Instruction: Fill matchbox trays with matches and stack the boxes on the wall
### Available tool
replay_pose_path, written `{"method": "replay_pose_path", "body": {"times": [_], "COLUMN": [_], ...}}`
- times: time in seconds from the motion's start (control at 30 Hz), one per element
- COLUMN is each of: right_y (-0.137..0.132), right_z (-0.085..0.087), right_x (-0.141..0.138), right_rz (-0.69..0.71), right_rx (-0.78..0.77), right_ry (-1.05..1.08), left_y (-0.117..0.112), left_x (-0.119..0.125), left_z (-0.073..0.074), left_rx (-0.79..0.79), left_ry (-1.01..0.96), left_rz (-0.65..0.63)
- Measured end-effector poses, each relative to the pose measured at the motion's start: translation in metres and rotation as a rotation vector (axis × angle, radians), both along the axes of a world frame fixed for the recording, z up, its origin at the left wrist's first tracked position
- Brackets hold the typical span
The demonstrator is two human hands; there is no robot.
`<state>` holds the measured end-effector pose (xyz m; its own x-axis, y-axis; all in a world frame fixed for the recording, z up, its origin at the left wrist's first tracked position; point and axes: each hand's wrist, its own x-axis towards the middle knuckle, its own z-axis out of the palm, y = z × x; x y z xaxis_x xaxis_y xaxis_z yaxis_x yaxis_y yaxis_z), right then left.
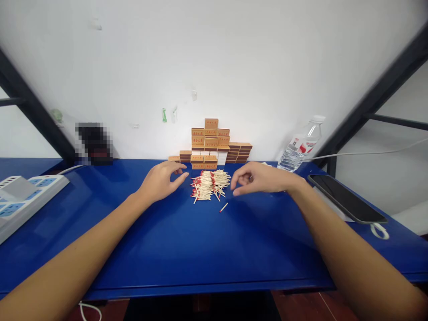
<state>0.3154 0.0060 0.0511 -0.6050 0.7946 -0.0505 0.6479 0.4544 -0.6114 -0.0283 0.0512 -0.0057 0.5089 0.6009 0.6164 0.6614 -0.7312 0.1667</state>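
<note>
A heap of red-tipped matches (210,184) lies on the blue table (187,240), in front of a stack of tan matchboxes (210,145) against the wall. One match (224,207) lies apart, just in front of the heap. My left hand (162,180) rests on the table to the left of the heap, fingers loosely spread and pointing at it, holding nothing. My right hand (259,178) hovers to the right of the heap with fingers curled loosely apart, empty as far as I can see.
A white power strip (23,196) sits at the left edge. A plastic water bottle (301,147) stands at the back right, a dark phone (346,198) lies on the right with a white cable. Black frame bars slant on both sides.
</note>
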Motion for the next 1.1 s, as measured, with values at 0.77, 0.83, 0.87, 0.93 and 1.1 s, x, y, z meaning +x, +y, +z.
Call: {"method": "replay_pose_path", "body": {"times": [0.77,0.83,0.87,0.93,1.1], "right_y": [-0.014,-0.013,-0.012,-0.011,-0.01], "right_z": [-0.048,-0.048,-0.048,-0.048,-0.042], "right_x": [-0.068,-0.066,-0.065,-0.062,-0.057], "right_rz": [-0.241,-0.241,-0.244,-0.249,-0.213], "right_rx": [0.4,0.429,0.436,0.437,0.426], "right_ry": [-0.292,-0.321,-0.341,-0.379,-0.414], "left_y": [0.0,0.0,0.001,0.001,0.002], "left_x": [0.0,-0.001,-0.001,-0.002,-0.003], "left_z": [0.0,0.0,0.0,0.0,0.0], "left_rx": [0.014,0.016,0.017,0.013,-0.012], "left_ry": [0.006,0.005,0.004,0.007,0.008], "left_rz": [-0.013,-0.012,-0.009,-0.003,0.008]}}
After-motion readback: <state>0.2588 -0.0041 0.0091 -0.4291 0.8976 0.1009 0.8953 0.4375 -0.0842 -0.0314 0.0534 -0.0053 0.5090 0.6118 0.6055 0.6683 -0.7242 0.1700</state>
